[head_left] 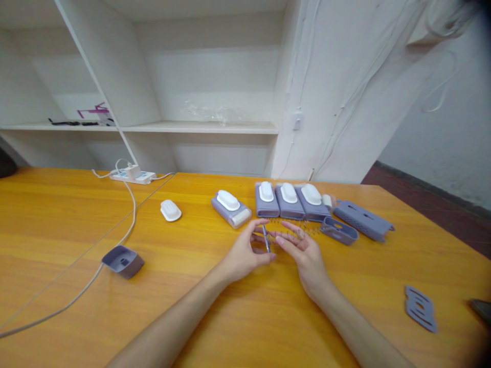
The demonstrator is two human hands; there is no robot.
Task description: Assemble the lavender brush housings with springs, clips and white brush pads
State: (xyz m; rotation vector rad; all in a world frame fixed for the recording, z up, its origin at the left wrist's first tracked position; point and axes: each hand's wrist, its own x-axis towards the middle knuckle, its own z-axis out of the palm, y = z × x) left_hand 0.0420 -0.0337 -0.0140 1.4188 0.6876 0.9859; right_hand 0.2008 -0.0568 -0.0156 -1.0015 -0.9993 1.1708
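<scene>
My left hand (245, 253) pinches a small thin grey-purple plate (266, 238) upright between thumb and fingers, just above the wooden table (76, 225). My right hand (301, 250) is beside it, fingers stretched out and touching the plate's right side. Directly behind the hands lie several small metal springs (299, 230) in a row. Further back stand three purple units with white caps (288, 200) side by side, and one more such unit (231, 207) to their left.
A loose white cap (171, 210) and a purple housing (123, 261) lie at the left, near a white cable (130, 214) from a power strip (132, 176). Purple shells (362, 220) (339, 230) sit at the right; a flat purple plate (421, 307) lies near right. Shelves stand behind.
</scene>
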